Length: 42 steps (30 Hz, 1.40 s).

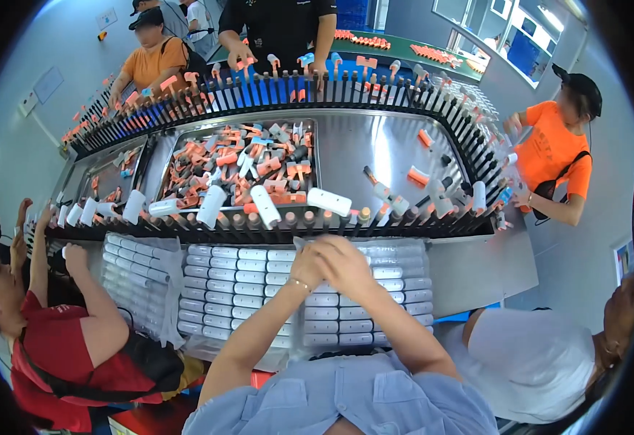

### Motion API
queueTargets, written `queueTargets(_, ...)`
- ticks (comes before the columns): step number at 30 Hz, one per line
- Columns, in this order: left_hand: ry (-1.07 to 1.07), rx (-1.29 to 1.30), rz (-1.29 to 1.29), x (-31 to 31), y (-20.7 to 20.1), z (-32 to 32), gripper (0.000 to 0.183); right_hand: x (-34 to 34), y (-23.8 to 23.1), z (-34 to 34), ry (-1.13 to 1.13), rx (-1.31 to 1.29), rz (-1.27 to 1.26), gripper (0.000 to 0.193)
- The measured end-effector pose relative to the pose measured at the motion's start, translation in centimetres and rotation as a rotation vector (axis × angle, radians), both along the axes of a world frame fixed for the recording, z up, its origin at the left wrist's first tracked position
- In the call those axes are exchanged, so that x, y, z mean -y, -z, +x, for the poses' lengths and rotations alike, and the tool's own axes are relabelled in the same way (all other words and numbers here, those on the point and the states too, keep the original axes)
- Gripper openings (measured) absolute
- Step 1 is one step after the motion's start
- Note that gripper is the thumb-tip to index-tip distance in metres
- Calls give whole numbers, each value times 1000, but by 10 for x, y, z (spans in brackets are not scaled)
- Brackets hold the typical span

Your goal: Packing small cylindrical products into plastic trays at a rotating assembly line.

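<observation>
Where the left hand point(308, 264) and the right hand point(347, 268) meet at the centre of the frame, both have bent fingers and overlap; whether anything is gripped between them cannot be told. Just below, white casings point(250, 290) lie in stacked rows across the lower centre, with clear plastic point(174, 286) along part of them. Just above the hands, a white cover point(329, 202) sits slightly tilted at the near row of pegs. A black peg rail point(375, 108) curves around a metal counter point(375, 145). Left of upper centre, loose orange, grey and white clips point(222, 156) fill a metal tray point(314, 156). One person point(63, 344) in red occupies the lower left; another person point(556, 148) in orange stands upper right.
</observation>
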<state>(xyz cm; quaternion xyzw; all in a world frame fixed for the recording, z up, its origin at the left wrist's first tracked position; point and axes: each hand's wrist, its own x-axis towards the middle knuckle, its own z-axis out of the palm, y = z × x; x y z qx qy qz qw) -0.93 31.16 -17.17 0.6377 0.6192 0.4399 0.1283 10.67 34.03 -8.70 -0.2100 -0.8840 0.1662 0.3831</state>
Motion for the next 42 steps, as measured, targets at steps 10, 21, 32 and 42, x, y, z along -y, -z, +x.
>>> queueTargets(10, 346, -466, -94, 34, -8, -20, 19, -17, 55, 121, 262, 676, -129, 23)
queueTargets(21, 388, -491, -303, 52, -11, -24, 25, -31, -93, 13, 492, 340, -16, 24)
queueTargets(32, -5, -44, -239, 51, -9, -21, 29, -39, -49, -52, 101, 51, 49, 54)
queueTargets(42, 7, -127, -267, 53, 4, -19, 43, -1, 77, 60, 361, 476, -111, 12)
